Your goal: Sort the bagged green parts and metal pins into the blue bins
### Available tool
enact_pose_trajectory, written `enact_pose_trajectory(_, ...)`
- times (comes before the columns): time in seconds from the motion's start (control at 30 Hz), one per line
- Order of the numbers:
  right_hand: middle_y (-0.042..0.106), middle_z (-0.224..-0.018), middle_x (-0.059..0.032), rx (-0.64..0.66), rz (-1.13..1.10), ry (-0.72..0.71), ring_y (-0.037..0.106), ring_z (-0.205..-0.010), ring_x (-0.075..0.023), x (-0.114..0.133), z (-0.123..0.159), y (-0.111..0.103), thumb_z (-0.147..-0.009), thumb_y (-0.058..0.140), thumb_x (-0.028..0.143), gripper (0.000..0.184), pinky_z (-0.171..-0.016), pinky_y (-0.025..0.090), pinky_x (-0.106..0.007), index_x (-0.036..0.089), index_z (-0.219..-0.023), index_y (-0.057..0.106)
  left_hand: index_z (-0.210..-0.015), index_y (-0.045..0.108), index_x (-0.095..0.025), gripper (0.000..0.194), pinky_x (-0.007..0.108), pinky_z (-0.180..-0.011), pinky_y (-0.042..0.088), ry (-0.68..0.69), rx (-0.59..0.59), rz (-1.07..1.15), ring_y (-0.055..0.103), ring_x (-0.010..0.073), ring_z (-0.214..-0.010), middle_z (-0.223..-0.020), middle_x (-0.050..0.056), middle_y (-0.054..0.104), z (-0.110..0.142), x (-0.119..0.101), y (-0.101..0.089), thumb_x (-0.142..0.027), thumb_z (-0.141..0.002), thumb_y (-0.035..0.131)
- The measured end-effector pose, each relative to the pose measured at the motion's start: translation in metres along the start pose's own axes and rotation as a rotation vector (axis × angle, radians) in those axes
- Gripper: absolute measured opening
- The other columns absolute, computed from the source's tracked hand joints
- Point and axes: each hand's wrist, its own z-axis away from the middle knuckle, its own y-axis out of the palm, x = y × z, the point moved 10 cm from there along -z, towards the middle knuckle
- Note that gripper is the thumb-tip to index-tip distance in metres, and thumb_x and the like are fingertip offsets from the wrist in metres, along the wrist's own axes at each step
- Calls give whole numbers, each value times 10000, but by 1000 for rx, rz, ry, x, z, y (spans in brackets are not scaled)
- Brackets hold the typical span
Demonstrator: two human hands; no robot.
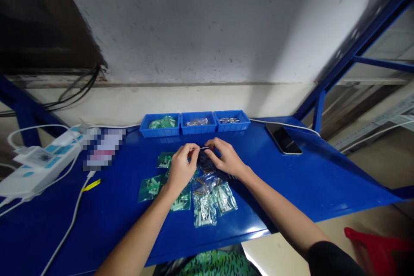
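Observation:
Between the fingertips of both hands is a thin metal pin-like piece [204,148], held level above the blue table [268,172]. My left hand [183,166] pinches one end, and my right hand [226,156] grips the other with thumb and fingers. Under and around them lie small bags: green ones [151,186] with pale pieces, clear ones [205,211] with whitish pieces, and a clear bag [207,180] showing brownish pieces. The exact kind of the held piece is too small to make out.
Behind my hands stand three blue bins: one with green bags [159,132], one with clear packets [198,129], one with metal rods [232,127]. A phone [283,139] lies at right. A power strip [35,166] and cables occupy the left; a red stool [377,243] stands below right.

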Motion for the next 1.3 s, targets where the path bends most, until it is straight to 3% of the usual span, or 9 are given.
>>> enact_pose_trajectory(0.27, 544, -751, -39, 13, 3, -12, 526, -717, -164, 1, -1, 2, -940, 368, 258, 210, -670, 418, -285, 195, -802, 513, -918, 573, -191, 106, 245, -682, 471, 6, 2, 17, 621, 146, -738, -828, 29, 656, -1, -2, -1, -254, -879, 496)
enact_pose_trajectory(0.5, 565, -802, -38, -15, -24, 10, 543, -726, -165, -1, 1, 0, -909, 451, 304, 140, -673, 430, -288, 200, -990, 499, -869, 566, -188, 105, 250, -673, 462, 1, 12, -5, 615, 151, -719, -789, 25, 648, -1, 0, 0, -249, -882, 482)
enact_pose_trajectory(0.87, 555, -751, -40, -31, 18, 33, 526, -686, -161, -5, 1, 2, -940, 361, 273, 191, -637, 409, -277, 198, -826, 495, -883, 569, -198, 104, 240, -666, 466, 1, 36, 4, 618, 143, -710, -787, 16, 652, 0, -1, 3, -238, -881, 472)
enact_pose_trajectory(1.13, 572, -785, -37, 9, 9, -19, 544, -723, -163, 8, 2, 9, -913, 450, 327, 157, -667, 427, -282, 193, -973, 505, -819, 588, -193, 237, 242, -581, 416, -115, -17, -126, 627, 166, -643, -705, 22, 668, -1, 15, -5, -294, -915, 397)
enact_pose_trajectory(1.3, 566, -773, -43, 21, 59, -69, 527, -707, -165, 14, 2, 11, -922, 425, 296, 137, -653, 417, -285, 193, -945, 511, -635, 543, -187, 382, 234, -522, 354, -128, -26, -166, 574, 146, -532, -561, 11, 594, -1, 13, -9, -364, -927, 374)
